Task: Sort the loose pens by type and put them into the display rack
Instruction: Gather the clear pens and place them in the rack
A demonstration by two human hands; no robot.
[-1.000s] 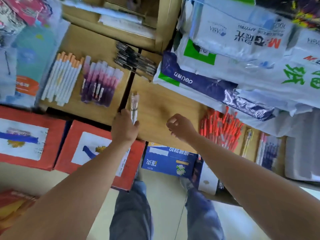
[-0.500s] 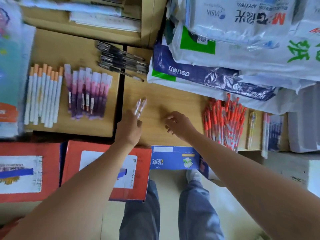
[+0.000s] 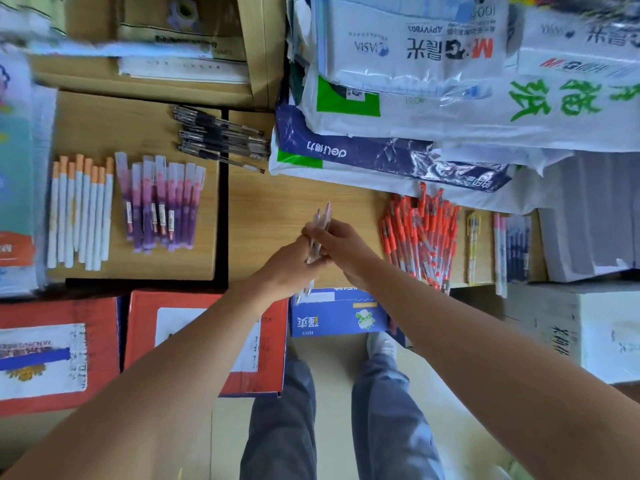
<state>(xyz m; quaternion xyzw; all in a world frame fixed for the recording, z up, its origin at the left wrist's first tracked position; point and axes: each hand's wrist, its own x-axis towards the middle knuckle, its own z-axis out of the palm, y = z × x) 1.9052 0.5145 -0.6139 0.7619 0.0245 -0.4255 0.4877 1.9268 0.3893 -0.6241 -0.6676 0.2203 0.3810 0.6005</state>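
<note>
Both hands meet above the desk [image 3: 277, 209]: the left hand [image 3: 291, 263] and right hand [image 3: 341, 244] each grip the clear pens [image 3: 320, 225] (tips poking out), fingers closed tight around them.

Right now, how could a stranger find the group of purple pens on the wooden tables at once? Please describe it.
Look at the left wooden table, the one with the dark edge. Two neat rows of pens lie side by side on it; the purple pens are the right-hand row. Their clear caps and violet barrels set them apart from the white pens with orange caps on their left and the black pens farther back.
</note>
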